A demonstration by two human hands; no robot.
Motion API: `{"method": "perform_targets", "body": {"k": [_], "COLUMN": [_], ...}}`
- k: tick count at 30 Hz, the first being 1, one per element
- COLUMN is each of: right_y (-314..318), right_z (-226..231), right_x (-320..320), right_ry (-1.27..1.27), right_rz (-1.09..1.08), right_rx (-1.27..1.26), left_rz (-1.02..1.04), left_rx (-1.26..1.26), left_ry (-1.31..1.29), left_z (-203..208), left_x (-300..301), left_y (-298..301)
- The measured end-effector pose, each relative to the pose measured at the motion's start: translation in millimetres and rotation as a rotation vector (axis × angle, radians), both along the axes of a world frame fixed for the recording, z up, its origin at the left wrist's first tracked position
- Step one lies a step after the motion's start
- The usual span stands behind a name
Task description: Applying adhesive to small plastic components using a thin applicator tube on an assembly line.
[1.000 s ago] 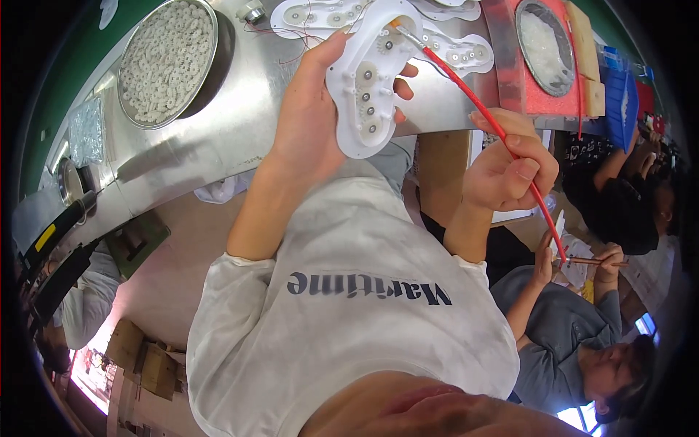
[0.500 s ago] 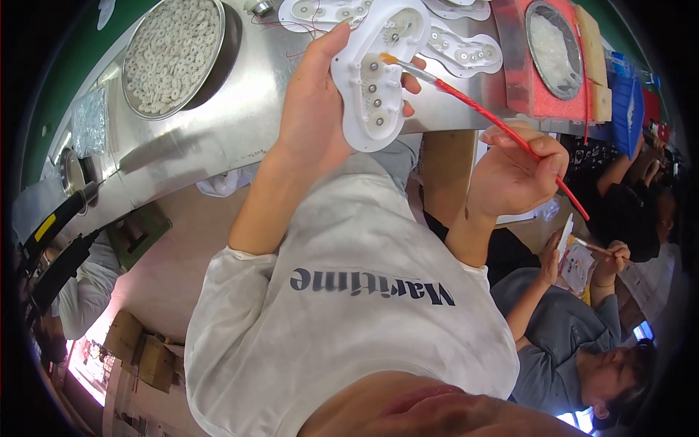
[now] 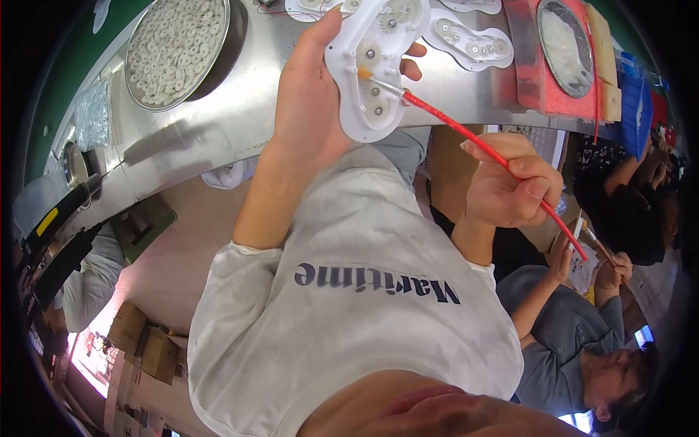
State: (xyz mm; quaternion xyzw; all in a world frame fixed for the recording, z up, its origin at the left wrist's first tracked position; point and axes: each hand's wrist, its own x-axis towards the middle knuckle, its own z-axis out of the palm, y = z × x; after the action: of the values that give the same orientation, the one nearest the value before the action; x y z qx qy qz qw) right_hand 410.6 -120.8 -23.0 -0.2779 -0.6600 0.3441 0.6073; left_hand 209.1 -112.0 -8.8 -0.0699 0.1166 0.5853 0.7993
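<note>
My left hand [image 3: 309,102] grips a white plastic housing [image 3: 357,122] by its left side, thumb along the near edge and fingertips showing past the right side. Small gears [image 3: 370,54] on metal pins sit in a row inside its recess. Between the fingers of my right hand [image 3: 515,180] is a red-handled paintbrush [image 3: 466,132], slanting up to the left. Its yellowish bristles touch the inside of the housing, beside the gears near its middle.
A round metal pan [image 3: 177,54] full of white gears stands at left on the steel table [image 3: 255,95]. Another geared housing [image 3: 473,40] lies right of my left hand. A metal bowl [image 3: 565,47] of whitish grease-like stuff rests on a red bin [image 3: 535,84]. A co-worker [image 3: 575,313] sits at lower right.
The brush tip has moved down and left inside the housing, from the upper gears toward the lower ones. My right hand has shifted slightly down; the left still holds the housing.
</note>
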Motion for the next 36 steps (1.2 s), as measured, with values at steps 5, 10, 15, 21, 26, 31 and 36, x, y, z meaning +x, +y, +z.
{"method": "perform_targets", "body": {"k": [5,10,15,21,26,31,36], "right_y": [14.5,19.5,6.0,19.0,19.0,9.6,25.5], "right_z": [1.5,-0.6,0.4,0.8,1.8,0.9,0.1], "right_x": [-14.0,-10.0,0.3,-17.2,-20.1,-11.2,-23.0], "right_ry": [0.012,-0.049,-0.098,-0.022,-0.130,-0.105,0.004], "right_rz": [-0.101,-0.118,0.053,-0.083,-0.019,0.037,-0.135], "right_rx": [0.056,0.092,0.095,0.122,0.151,0.017,0.096], "left_rz": [-0.003,0.018,0.053,0.052,0.044,0.061,0.078], "left_rx": [-0.050,0.028,-0.003,-0.023,-0.086,-0.013,-0.007], "left_ry": [0.316,0.046,0.140,0.098,0.097,0.130,0.166], "left_z": [2.8,-0.7,-2.7,1.6,3.1,-3.3,0.1], "left_x": [3.0,-0.3,-3.9,-2.7,-3.7,-9.0,-5.8], "left_y": [-1.2,-2.0,3.2,2.3,3.1,4.6,3.3]}}
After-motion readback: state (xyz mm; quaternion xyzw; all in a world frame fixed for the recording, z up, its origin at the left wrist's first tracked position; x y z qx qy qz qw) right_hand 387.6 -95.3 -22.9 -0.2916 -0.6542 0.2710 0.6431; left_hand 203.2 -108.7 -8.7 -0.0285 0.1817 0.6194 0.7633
